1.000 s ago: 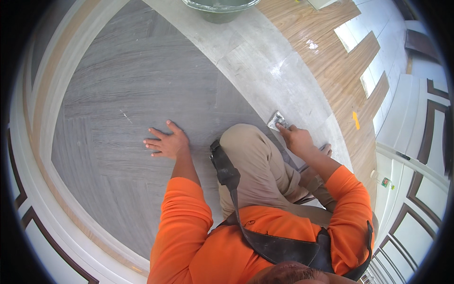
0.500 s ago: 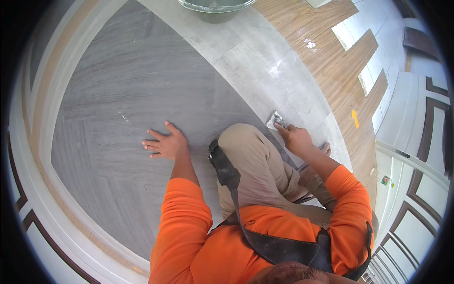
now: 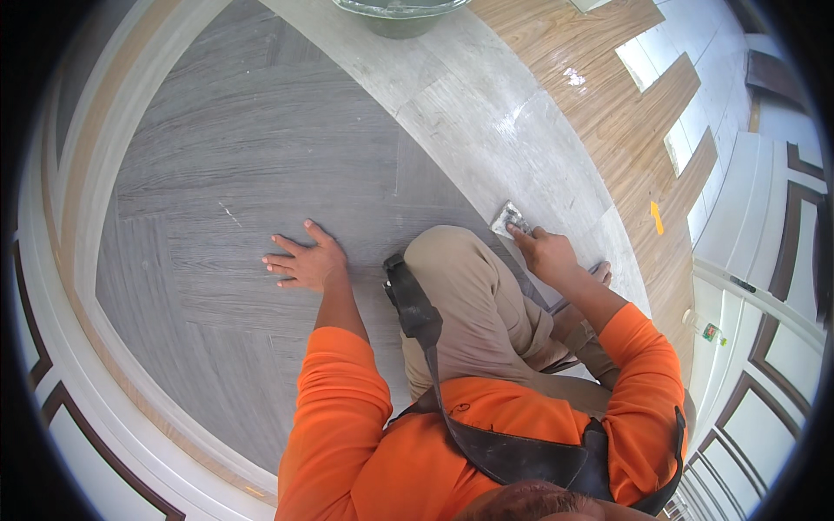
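Note:
With fingers spread, my left hand (image 3: 311,259) rests flat on the dark grey wood-look floor (image 3: 226,174). My right hand (image 3: 549,253) grips a putty knife (image 3: 508,220) whose wide blade is smeared with whitish material. The blade lies at the seam between the dark grey floor and a pale grey curved strip of planks (image 3: 486,130), just right of my bent knee. Most of the tool's handle is hidden inside my fingers.
A basin (image 3: 401,17) stands on the pale strip at the top. Brown wood-look planks (image 3: 599,104) with a stepped edge lie beyond it, beside white tiles (image 3: 721,61). An orange arrow marker (image 3: 657,217) sits on them. White panelled walls rise at both sides.
The whole view has shifted very slightly. Both hands and the putty knife keep nearly the same places on the floor.

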